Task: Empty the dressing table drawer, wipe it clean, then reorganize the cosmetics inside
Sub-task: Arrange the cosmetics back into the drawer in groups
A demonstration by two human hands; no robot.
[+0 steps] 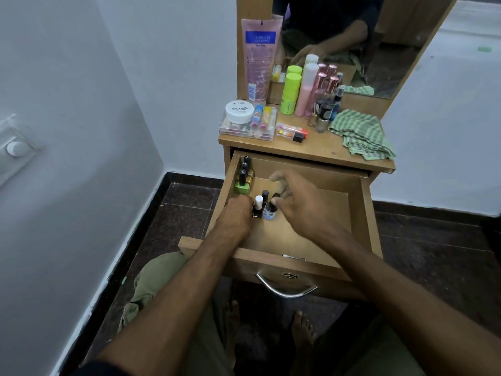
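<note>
Two upright nail polish bottles meet the hands: right hand (pixel 295 202) pinches the blue bottle (pixel 270 211) by its cap, beside the white-capped bottle (pixel 258 207) which left hand (pixel 240 213) grips, against the drawer (pixel 363 213) left wall.

I see a matt wooden drawer (pixel 360 210) with a glossy metal handle (pixel 284 290), and a woven checked cloth (pixel 360 134).

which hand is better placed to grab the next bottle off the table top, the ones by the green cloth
Right, probably. The right hand is nearer the bottles beside the green cloth on the table's right. The left hand is at the drawer's left wall, holding a small bottle, and would have to cross over.
</note>
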